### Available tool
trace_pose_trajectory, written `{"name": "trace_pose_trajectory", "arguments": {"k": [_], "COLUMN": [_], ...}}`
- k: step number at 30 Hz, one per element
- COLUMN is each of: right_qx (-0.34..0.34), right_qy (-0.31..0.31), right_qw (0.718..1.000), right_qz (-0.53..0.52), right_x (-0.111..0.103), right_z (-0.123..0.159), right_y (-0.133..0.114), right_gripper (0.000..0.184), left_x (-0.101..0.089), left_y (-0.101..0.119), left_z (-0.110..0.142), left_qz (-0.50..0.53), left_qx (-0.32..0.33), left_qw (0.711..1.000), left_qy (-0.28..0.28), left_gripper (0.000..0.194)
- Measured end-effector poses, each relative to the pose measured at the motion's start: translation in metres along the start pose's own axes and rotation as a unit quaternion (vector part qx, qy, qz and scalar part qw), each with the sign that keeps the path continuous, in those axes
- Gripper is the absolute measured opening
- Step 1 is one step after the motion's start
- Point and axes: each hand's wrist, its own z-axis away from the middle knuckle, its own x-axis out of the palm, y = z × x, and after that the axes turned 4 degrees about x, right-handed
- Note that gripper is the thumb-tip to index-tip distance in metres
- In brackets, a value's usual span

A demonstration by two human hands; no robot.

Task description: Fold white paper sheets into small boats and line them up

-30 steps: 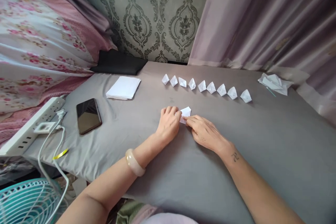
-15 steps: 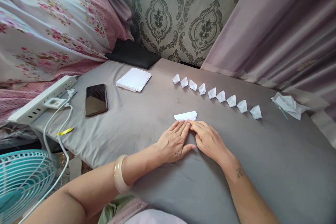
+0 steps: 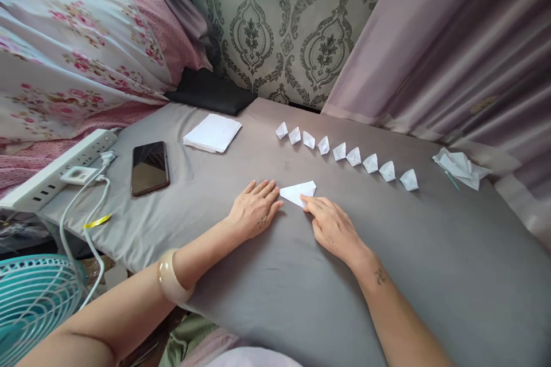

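Observation:
A folded piece of white paper (image 3: pixel 296 191) lies on the grey cloth, wide at its right end and tapering to a point on the left. Spread flat on the cloth, my left hand (image 3: pixel 256 209) is just left of that point, with nothing in it. My right hand (image 3: pixel 332 226) has its fingers curled together and grips the lower right edge of the paper at the fingertips. Beyond both hands, several small folded white paper boats (image 3: pixel 339 151) stand in a slanting row.
A stack of white paper sheets (image 3: pixel 212 132) and a phone (image 3: pixel 150 168) lie to the left. The power strip (image 3: pixel 60 169) with white cables runs along the left edge, above a turquoise fan (image 3: pixel 38 298). Crumpled white paper (image 3: pixel 462 167) rests at the far right, near the curtain.
My left hand has slid left off the paper and now lies flat beside it. More of the folded paper shows, while my right hand stays at its lower right edge. The view has shifted slightly.

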Motion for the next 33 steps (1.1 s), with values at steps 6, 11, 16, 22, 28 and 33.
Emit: {"name": "trace_pose_trajectory", "arguments": {"k": [6,11,16,22,28,33], "right_qx": [0.014,0.023,0.017,-0.006,0.039,0.073], "right_qy": [0.043,0.069,0.083,0.120,0.139,0.122], "right_qw": [0.999,0.996,0.995,0.989,0.967,0.953], "right_qz": [-0.019,-0.045,-0.052,-0.084,-0.211,-0.268], "right_x": [0.009,0.018,0.025,0.028,0.026,0.022], "right_z": [0.002,0.002,0.002,-0.002,-0.009,-0.011], "right_y": [-0.003,-0.008,-0.017,-0.014,0.003,0.026], "right_gripper": [0.034,0.036,0.044,0.046,0.040,0.038], "left_x": [0.003,0.017,0.029,0.032,0.021,0.012], "left_y": [0.000,0.005,-0.010,-0.001,0.022,0.029], "left_z": [-0.031,-0.046,-0.064,-0.058,-0.046,-0.045], "left_qz": [0.124,0.202,0.251,0.187,0.116,0.062], "left_qx": [-0.103,-0.119,-0.084,0.072,0.095,0.102], "left_qw": [0.987,0.971,0.961,0.974,0.989,0.993], "left_qy": [0.016,0.031,0.079,0.108,0.015,-0.021], "left_gripper": [0.021,0.026,0.028,0.023,0.021,0.017]}}
